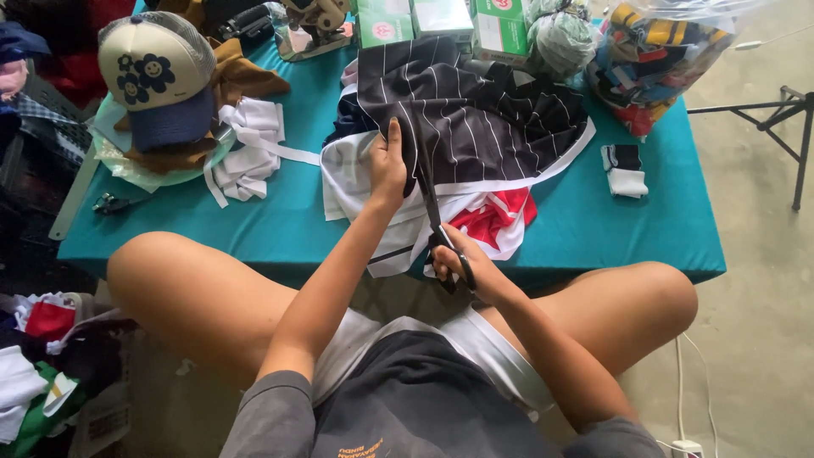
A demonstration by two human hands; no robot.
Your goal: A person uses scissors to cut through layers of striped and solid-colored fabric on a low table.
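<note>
- The right hand (pixel 471 270) has its fingers through the handles of black scissors (pixel 437 227), closed around them; the blades point away from the body and run up into the striped cloth (pixel 475 119).
- The left hand (pixel 388 165) pinches the striped cloth just left of the blades, fingers curled tight on the fabric with the thumb on top, holding it taut.
- The striped cloth is black with thin white lines. It lies spread over the middle of the teal table (pixel 280 225), on top of white cloth (pixel 348 174) and a red piece (pixel 492 219) that hang over the table's near edge.
- To cut well, I judge the cloth should stay stretched between the left hand and the blades, the cut following a white line, and the left fingers kept to the side of the blade path, not ahead of it.
- The layers beneath could get caught in the blades; lifting the striped cloth clear of them would help.
- The table's near edge sits right at the scissors, between the bare knees, so the right wrist has little room to drop.
- Beyond the striped cloth stand green boxes (pixel 441 21) and a clear bag of scraps (pixel 657 55), which limit the far side.
- Left of the striped cloth there is bare table before the white strips (pixel 246 153) and the cap (pixel 157 76); right of it lies a small folded piece (pixel 626 170).
</note>
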